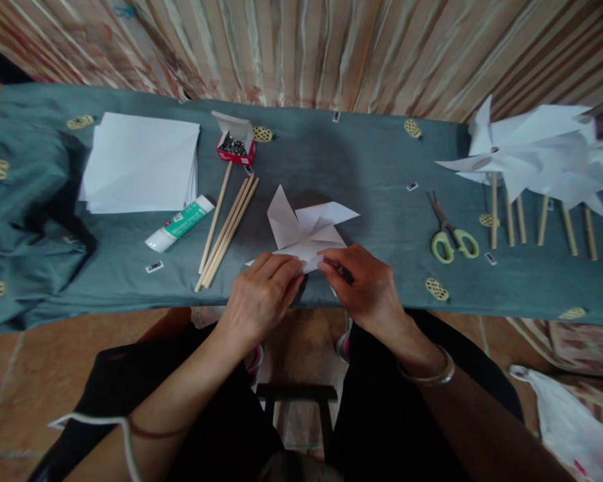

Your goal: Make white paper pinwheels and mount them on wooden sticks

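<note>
A white paper pinwheel (308,231) lies at the table's front edge, its folded blades pointing up and to the right. My left hand (266,288) is closed on its near left side, fingers pressed on the paper. Opposite it, my right hand (359,278) pinches the near right edge between thumb and forefinger. Part of the near side is hidden beneath my fingers. Left of the pinwheel lie several thin wooden sticks (231,231).
A stack of white paper (143,164), a glue tube (179,224) and an open red box of small metal pins (235,139) are on the left. Scissors (452,231) with green handles lie at right, near several finished pinwheels (542,150) on sticks. A green cloth (381,174) covers the table.
</note>
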The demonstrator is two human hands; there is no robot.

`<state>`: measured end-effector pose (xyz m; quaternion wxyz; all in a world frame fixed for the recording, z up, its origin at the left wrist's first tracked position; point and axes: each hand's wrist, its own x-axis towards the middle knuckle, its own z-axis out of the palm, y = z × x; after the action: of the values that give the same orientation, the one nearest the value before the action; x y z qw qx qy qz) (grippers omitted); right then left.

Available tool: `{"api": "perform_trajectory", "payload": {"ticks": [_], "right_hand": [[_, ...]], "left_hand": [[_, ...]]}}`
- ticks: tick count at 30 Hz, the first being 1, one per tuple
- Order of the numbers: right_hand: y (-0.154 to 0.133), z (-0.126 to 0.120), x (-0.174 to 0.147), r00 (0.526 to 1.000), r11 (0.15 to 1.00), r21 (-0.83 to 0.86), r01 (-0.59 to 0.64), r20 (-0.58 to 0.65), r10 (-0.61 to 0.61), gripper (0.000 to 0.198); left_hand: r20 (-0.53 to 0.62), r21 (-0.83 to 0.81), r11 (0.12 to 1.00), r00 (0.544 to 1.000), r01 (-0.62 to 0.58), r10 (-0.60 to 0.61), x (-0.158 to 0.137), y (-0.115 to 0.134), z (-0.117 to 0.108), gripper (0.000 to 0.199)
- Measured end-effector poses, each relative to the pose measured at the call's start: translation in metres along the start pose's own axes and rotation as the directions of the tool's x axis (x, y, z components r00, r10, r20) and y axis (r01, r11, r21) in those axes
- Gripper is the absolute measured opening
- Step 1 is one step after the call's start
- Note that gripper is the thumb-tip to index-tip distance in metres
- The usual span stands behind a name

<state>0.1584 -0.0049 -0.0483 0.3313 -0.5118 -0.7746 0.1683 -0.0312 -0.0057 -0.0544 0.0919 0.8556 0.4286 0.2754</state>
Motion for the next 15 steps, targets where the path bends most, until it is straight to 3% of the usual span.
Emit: {"api": "perform_trajectory", "payload": {"ticks": [4,15], "right_hand": [[0.001,0.005,0.004,0.998,0.998,-0.039,-0.038,-0.050,0.036,0.018],[0.002,0.014,0.006,1.000,0.977,-0.215,-0.001,-0.029,-0.005,0.017]], "left_hand": [[0.002,-0.010,1.000,1.000,0.000,0.000,-0.002,0.000,-0.001,0.026],[0.019,-0.055,0.998,1.000,-0.018,0.019,-0.003,-0.001,0.002,0.022]]}}
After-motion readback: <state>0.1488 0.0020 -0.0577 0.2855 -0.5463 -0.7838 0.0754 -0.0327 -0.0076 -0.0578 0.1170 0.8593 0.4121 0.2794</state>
